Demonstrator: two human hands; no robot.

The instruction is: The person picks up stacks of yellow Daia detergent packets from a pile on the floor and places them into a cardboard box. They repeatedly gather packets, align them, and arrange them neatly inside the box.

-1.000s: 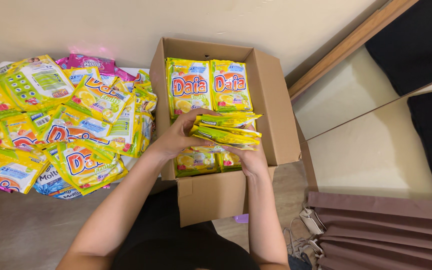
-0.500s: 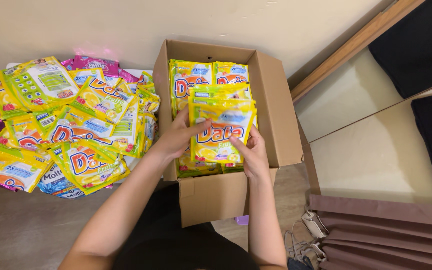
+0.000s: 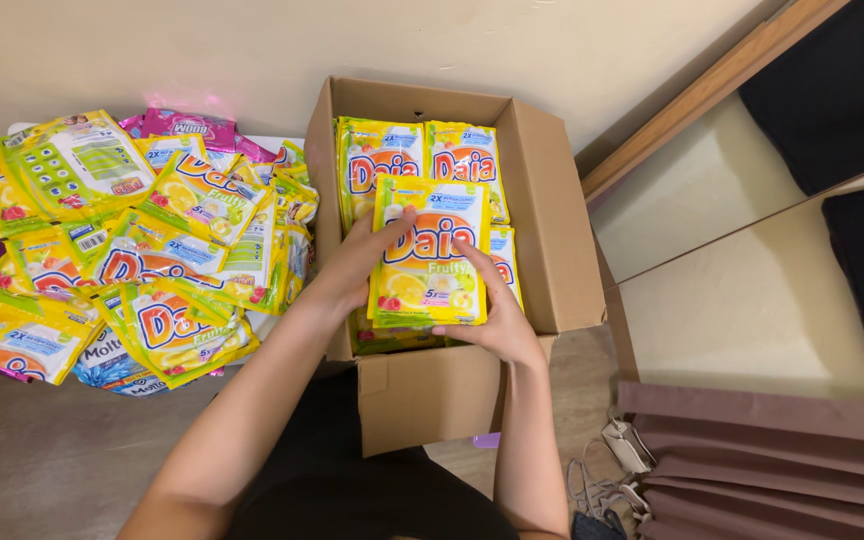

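Both my hands hold a small stack of yellow sachets [image 3: 430,255] flat over the near part of an open cardboard box [image 3: 550,210]. My left hand [image 3: 360,262] grips the stack's left edge, thumb on its top corner. My right hand [image 3: 497,318] supports the bottom right corner, fingers spread over the front. More yellow sachets [image 3: 422,152] lie in two columns at the far end of the box, and others show under the held stack.
A large loose heap of yellow sachets [image 3: 142,250] lies left of the box, with a few pink [image 3: 187,125] and blue ones among them. A wooden frame edge [image 3: 712,95] runs diagonally at the right. Brown pleated fabric [image 3: 772,450] and a cable lie at bottom right.
The stack was tilted edge-on above the box one second ago. It has been turned face-up and lowered flat onto the near sachets, with both hands still on it.
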